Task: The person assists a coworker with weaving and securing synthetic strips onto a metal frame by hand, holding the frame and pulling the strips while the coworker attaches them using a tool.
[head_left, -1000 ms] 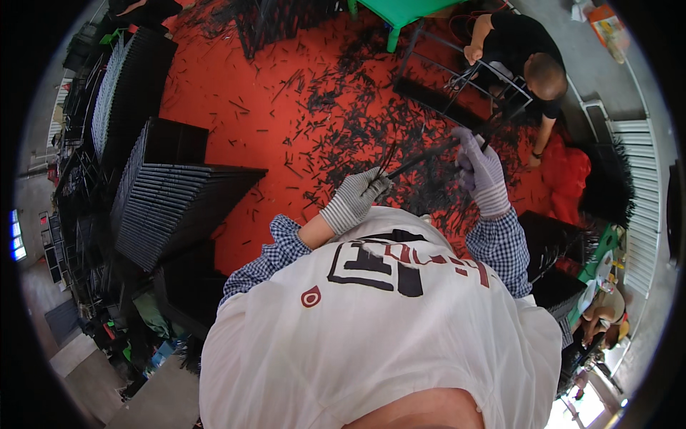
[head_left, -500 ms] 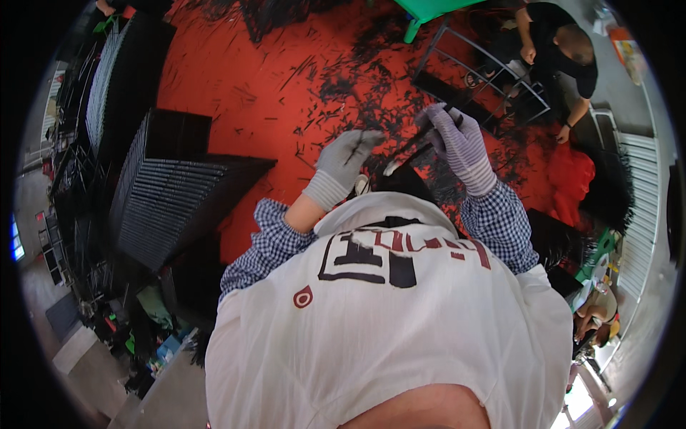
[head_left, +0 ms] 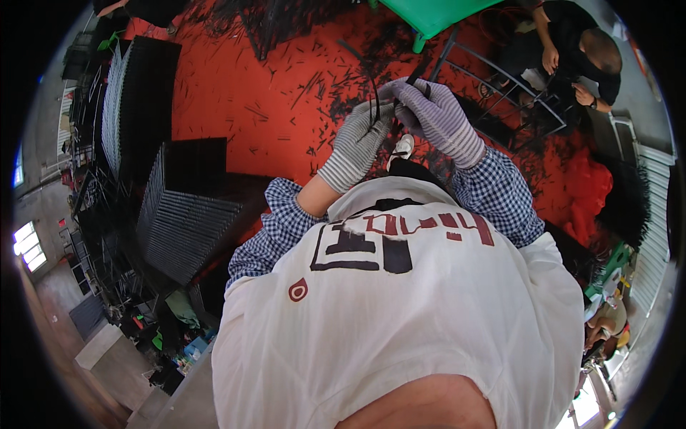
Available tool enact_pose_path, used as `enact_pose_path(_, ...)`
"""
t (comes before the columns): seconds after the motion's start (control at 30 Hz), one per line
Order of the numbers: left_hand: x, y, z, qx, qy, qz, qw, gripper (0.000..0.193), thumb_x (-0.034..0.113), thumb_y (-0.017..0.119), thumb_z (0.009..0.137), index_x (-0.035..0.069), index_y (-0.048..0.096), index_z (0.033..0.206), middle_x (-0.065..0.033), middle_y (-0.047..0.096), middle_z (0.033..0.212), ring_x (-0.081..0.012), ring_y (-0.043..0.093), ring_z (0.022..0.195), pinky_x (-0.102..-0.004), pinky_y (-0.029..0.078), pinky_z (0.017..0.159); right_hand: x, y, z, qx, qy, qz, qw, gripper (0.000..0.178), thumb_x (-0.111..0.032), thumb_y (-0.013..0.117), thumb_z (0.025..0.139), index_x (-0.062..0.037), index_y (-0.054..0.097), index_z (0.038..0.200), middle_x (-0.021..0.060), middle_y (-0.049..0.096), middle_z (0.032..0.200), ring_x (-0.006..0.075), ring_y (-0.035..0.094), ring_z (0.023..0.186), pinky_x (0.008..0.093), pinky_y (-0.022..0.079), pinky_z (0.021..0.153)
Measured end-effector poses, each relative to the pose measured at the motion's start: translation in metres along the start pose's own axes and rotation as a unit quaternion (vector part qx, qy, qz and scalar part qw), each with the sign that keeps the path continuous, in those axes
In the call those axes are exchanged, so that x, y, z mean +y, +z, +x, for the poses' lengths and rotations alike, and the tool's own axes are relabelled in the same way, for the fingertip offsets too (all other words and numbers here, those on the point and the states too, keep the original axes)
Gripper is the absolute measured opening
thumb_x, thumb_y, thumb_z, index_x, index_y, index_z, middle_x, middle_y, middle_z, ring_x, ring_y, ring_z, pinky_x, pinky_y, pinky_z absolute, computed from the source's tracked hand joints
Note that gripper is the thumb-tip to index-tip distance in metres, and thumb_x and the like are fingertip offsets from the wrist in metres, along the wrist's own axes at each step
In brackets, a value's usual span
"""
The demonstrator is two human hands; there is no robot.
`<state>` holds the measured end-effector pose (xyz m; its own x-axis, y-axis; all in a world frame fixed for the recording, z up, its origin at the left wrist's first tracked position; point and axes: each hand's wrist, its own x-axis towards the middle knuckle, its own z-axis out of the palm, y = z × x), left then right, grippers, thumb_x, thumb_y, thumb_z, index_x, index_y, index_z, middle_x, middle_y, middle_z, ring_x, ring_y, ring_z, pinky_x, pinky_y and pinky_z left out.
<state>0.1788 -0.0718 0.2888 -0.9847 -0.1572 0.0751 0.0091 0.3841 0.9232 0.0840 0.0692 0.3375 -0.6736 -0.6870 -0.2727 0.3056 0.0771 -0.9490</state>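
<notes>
Lower centre of frame: white apron (head_left: pixel 429 314) w/ dark and red printed marks across the chest, plus a small red round mark at its left side; checked blue sleeves either side. Above it, centre: left hand (head_left: pixel 357 143) in grey striped glove, fingers curled shut round thin black strips (head_left: pixel 374 93) that arc upward. Right hand (head_left: pixel 437 118), same glove type, touching the left, fingers closed pinching the same strips near their upper end. Strips sit between both hands, upper centre, held over the floor. Floor (head_left: pixel 236 86): red sheet, littered w/ short black offcuts, denser toward top. Left of frame: tall stacks of black trays (head_left: pixel 179 207), more stacks further upper left. Top centre: green stool (head_left: pixel 429 14). Upper right: another person (head_left: pixel 572 50) in black, crouched by a grey metal frame (head_left: pixel 500 86). Far left edge: bright windows, concrete floor.
</notes>
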Motion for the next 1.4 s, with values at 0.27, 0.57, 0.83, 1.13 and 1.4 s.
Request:
enact_pose_path(0.27,-0.001,0.028,0.097,-0.166,-0.201,-0.257,0.931,0.027,0.024,0.051,0.092,0.002,0.054,0.106,-0.0033,0.058,0.085,-0.0120,0.056,0.072,-0.0260,0.048,0.063,-0.040,-0.077,0.058,0.027,-0.013,-0.054,0.998,0.032,-0.028,0.048,0.093,-0.0035,0.055,0.112,-0.0034,0.052,0.063,0.0011,0.042,0.046,0.0160,0.035,0.042)
enact_pose_path(0.57,0.072,0.004,0.263,-0.119,-0.134,-0.556,0.812,0.020,0.029,0.046,0.093,0.011,0.050,0.084,0.0053,0.029,0.055,-0.0075,0.025,0.042,-0.0240,0.023,0.040,-0.029,-0.094,0.079,-0.002,-0.093,0.059,0.994,0.042,-0.032,0.053,0.090,-0.0014,0.047,0.118,0.0062,0.056,0.090,0.0116,0.054,0.081,0.0251,0.046,0.071)
enact_pose_path(0.83,0.051,0.070,0.330,-0.310,-0.055,-0.466,0.827,0.020,0.024,0.048,0.091,0.006,0.054,0.095,0.0002,0.050,0.072,-0.0112,0.048,0.065,-0.0268,0.040,0.060,-0.071,-0.147,0.107,0.093,-0.145,0.296,0.940,0.026,-0.030,0.048,0.092,-0.0055,0.051,0.084,-0.0038,0.038,0.054,0.0055,0.032,0.040,0.0216,0.029,0.037)
enact_pose_path(1.13,-0.098,-0.026,0.388,-0.328,0.003,-0.007,0.945,0.019,0.020,0.050,0.090,0.003,0.052,0.098,-0.0083,0.055,0.068,-0.0195,0.054,0.062,-0.0284,0.043,0.057,-0.125,-0.401,0.149,0.432,-0.348,0.229,0.800,0.031,-0.032,0.055,0.087,-0.0050,0.053,0.102,0.0089,0.055,0.071,0.0182,0.057,0.066,0.0329,0.051,0.053)
enact_pose_path(1.4,-0.277,-0.230,0.457,-0.206,-0.020,0.442,0.873,0.015,0.023,0.046,0.091,0.008,0.052,0.090,-0.0198,0.057,0.080,-0.0418,0.050,0.077,-0.0501,0.039,0.066,-0.195,-0.438,0.254,0.525,-0.341,0.123,0.770,0.019,-0.019,0.046,0.092,-0.0013,0.052,0.087,-0.0021,0.030,0.055,0.0087,0.025,0.040,0.0234,0.021,0.037)
